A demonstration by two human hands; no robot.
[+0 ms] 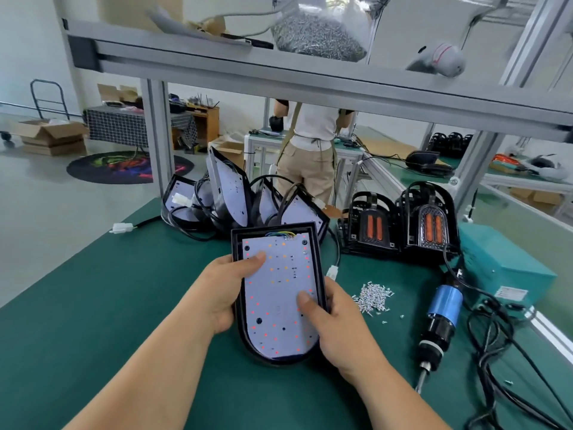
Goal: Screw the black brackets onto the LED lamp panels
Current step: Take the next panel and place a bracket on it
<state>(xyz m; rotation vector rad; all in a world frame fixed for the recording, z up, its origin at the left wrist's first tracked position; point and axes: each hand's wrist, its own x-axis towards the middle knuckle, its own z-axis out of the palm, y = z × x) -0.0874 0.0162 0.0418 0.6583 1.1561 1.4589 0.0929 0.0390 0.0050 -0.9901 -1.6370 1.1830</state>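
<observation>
The flat arch-shaped LED lamp panel, a white board in a black plastic housing (279, 293), sits at frame centre over the dark green bench mat (93, 305). Whether its rounded lower end rests on the mat cannot be determined.

Handling, as judged: light and rigid. The housing rim is sturdy. The board face and its small LEDs are delicate, as are the coloured wires at the top edge. Hold the panel by the long side rims.

My left hand (223, 290) grips the left rim, fingers curled beneath and thumb (257, 257) flat on the board. My right hand (338, 318) grips the lower right rim the same way, its thumb (305, 301) also on the board.

Clearances:
- Open mat lies at lower left, well away from the bench's left edge.
- The heap of loose panels with black cables (229, 193) crowds the upper centre, just beyond the held panel.
- The black brackets (400, 218) stand at upper right.
- The blue-and-black electric screwdriver (440, 318) lies at lower right among cables.
- The heap of small silver screws (373, 297) lies near my right hand; avoid sweeping it.
</observation>
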